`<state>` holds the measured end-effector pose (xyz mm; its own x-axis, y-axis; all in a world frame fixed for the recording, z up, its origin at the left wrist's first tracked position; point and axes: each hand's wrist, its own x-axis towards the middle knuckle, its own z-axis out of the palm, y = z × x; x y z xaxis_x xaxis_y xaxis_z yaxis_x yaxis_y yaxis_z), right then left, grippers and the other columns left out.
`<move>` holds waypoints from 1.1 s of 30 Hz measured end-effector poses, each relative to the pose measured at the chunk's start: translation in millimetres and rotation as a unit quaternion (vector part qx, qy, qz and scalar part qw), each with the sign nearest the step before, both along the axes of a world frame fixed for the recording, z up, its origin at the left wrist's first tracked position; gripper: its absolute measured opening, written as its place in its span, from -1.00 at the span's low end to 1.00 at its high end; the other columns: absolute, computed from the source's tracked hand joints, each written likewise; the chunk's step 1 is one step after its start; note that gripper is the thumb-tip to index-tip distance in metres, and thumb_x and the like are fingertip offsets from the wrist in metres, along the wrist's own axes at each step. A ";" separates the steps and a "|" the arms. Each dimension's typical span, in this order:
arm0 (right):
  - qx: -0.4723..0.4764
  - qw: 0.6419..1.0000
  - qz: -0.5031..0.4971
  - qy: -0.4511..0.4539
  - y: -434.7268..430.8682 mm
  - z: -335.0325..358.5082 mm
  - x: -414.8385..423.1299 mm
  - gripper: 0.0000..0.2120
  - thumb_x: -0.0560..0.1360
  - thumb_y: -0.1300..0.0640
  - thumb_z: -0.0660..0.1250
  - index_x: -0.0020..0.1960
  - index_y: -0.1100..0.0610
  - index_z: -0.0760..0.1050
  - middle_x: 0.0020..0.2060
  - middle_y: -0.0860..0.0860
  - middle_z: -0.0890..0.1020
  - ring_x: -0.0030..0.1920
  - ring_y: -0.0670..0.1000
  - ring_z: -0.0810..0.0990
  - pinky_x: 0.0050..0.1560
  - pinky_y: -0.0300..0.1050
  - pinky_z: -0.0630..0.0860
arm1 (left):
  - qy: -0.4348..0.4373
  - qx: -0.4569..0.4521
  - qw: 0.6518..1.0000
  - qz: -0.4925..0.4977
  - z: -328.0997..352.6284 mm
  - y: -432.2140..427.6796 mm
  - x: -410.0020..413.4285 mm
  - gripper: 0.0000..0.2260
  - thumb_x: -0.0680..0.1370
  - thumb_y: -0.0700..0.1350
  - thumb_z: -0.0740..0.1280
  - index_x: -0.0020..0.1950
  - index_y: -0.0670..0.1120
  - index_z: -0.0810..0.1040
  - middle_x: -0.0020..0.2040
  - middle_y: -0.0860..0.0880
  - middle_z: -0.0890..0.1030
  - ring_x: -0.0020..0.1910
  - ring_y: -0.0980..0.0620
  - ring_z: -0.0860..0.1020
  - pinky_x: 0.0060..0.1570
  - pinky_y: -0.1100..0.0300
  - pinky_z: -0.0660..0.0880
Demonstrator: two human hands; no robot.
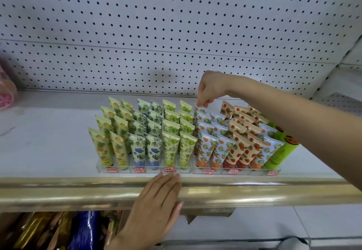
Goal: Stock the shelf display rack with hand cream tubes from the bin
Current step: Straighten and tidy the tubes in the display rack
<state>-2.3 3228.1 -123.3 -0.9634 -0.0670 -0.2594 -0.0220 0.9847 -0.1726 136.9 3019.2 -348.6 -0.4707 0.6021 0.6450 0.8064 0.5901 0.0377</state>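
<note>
White pegboard [156, 24] with dark holes backs a white shelf [49, 132]. Far left on the shelf is a pink round pack [5, 95], blurred and cut off by the frame edge. Lower left, under the shelf, are shiny gold and blue packets [58, 230], not sharp.

A gold rail [58, 191] runs along the shelf front. A clear plastic rack [154, 168] stands mid-shelf just behind the rail, with red price labels [112, 169] on its front wall.

Hand cream tubes stand in the rack cap down and crimped end up, in columns front to back. From the left:
- yellow fruit tubes [101, 148]
- blue flower tubes [137, 148]
- lime tubes [171, 148]
- orange fruit tubes [205, 148]
- strawberry tubes [239, 148]
- a few more orange fruit ones
- plain green tube [282, 152] at the right end, leaning

The left hand [156, 200] lies flat, palm down, on the gold rail below the lime tubes. Its fingers are straight and close together and hold nothing. The fingertips are at the rack's front wall; contact cannot be told.

The right hand [209, 89] reaches in from the right, with the forearm passing over the strawberry tubes. Thumb and fingertips pinch the crimped top of the back tube [200, 110] in the orange fruit column. That tube sits in the rack's rear row, between the lime and strawberry columns. Its lower end is hidden by the tubes in front, so whether it is fully seated cannot be told.
</note>
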 end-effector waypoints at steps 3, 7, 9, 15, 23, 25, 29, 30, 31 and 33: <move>-0.016 1.000 -0.006 -0.022 0.7 1.4 0.0 -0.77 0.43 0.15 0.43 -0.39 0.14 0.52 -0.41 -0.05 0.59 -0.37 -0.14 0.51 -0.28 -0.31 0.39 | 0.002 -0.006 1.000 0.000 -1.5 0.0 -0.3 -0.68 0.62 0.01 0.12 0.18 -0.16 0.52 0.15 -0.11 0.64 0.23 -0.02 0.47 0.33 0.05 0.30; -0.027 0.999 -0.008 -0.036 1.0 2.5 1.1 -0.77 0.44 0.14 0.42 -0.37 0.13 0.52 -0.39 -0.04 0.60 -0.35 -0.12 0.51 -0.17 -0.26 0.41 | -0.009 -0.013 1.000 0.009 -0.7 -0.3 0.4 -0.61 0.63 0.02 0.09 0.11 -0.17 0.63 0.14 -0.10 0.65 0.23 -0.01 0.47 0.34 0.07 0.29; -0.032 0.999 -0.008 -0.040 1.0 3.2 2.5 -0.78 0.44 0.13 0.42 -0.36 0.13 0.52 -0.38 -0.04 0.60 -0.35 -0.11 0.51 -0.09 -0.23 0.38 | -0.014 -0.017 1.000 0.013 0.5 -0.1 0.7 -0.58 0.64 0.03 0.08 0.08 -0.17 0.66 0.13 -0.10 0.65 0.22 0.00 0.47 0.33 0.07 0.29; -0.042 0.998 -0.003 -0.040 2.3 10.0 8.9 -0.78 0.46 0.09 0.41 -0.32 0.13 0.54 -0.34 -0.02 0.61 -0.32 -0.10 0.52 0.02 -0.17 0.38 | -0.013 -0.014 1.000 0.020 2.2 1.1 1.1 -0.57 0.64 0.02 0.07 0.06 -0.17 0.68 0.12 -0.09 0.66 0.21 0.02 0.48 0.29 0.06 0.33; 0.004 1.000 -0.017 -0.023 35.6 30.2 22.1 -0.82 0.43 0.07 0.44 -0.24 0.18 0.60 -0.33 -0.02 0.59 -0.26 -0.05 0.52 -0.06 -0.12 0.44 | 0.001 0.006 1.000 0.025 2.9 4.0 1.3 -0.58 0.65 0.01 0.07 0.03 -0.17 0.68 0.09 -0.08 0.67 0.19 0.03 0.49 0.26 0.07 0.37; 0.000 1.000 -0.020 -0.013 40.1 23.8 24.0 -0.81 0.44 0.06 0.43 -0.24 0.17 0.58 -0.30 0.00 0.59 -0.22 -0.04 0.52 -0.11 -0.16 0.46 | 0.007 0.010 1.000 0.024 2.5 4.6 0.9 -0.58 0.64 0.00 0.08 0.02 -0.17 0.69 0.08 -0.09 0.67 0.18 0.02 0.49 0.24 0.06 0.38; -0.025 0.998 -0.017 0.059 36.9 16.5 19.5 -0.80 0.46 0.03 0.41 -0.17 0.18 0.59 -0.26 0.02 0.60 -0.25 -0.08 0.49 -0.29 -0.27 0.38 | 0.011 0.020 1.000 0.021 3.1 5.7 0.3 -0.60 0.63 -0.01 0.10 0.03 -0.18 0.69 0.08 -0.08 0.67 0.18 0.02 0.50 0.23 0.06 0.40; -0.028 0.998 -0.017 0.056 35.4 18.2 18.1 -0.79 0.46 0.02 0.41 -0.18 0.18 0.59 -0.28 0.01 0.60 -0.25 -0.08 0.49 -0.27 -0.25 0.40 | 0.011 0.022 0.999 0.021 2.9 5.8 0.4 -0.60 0.63 -0.02 0.10 0.03 -0.19 0.69 0.07 -0.08 0.67 0.18 0.02 0.50 0.24 0.06 0.39; -0.027 0.999 -0.016 0.043 34.4 20.6 17.3 -0.79 0.46 0.01 0.41 -0.19 0.17 0.59 -0.30 0.00 0.59 -0.25 -0.07 0.49 -0.23 -0.22 0.42 | 0.011 0.022 0.999 0.021 2.8 5.7 0.3 -0.60 0.63 -0.02 0.10 0.02 -0.19 0.69 0.07 -0.08 0.68 0.18 0.02 0.50 0.24 0.07 0.39; -0.010 1.000 -0.014 -0.001 34.4 25.7 19.0 -0.79 0.46 0.01 0.41 -0.22 0.15 0.60 -0.32 -0.01 0.58 -0.23 -0.03 0.50 -0.10 -0.16 0.45 | 0.011 0.020 0.999 0.024 2.4 5.3 0.1 -0.60 0.63 -0.02 0.10 0.02 -0.18 0.69 0.07 -0.08 0.68 0.18 0.02 0.50 0.27 0.09 0.37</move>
<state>16.7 3262.5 -97.6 -0.9644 -0.0459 -0.2603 0.0052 0.9814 -0.1920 137.0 3024.5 -346.2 -0.4836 0.5527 0.6787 0.7786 0.6258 0.0452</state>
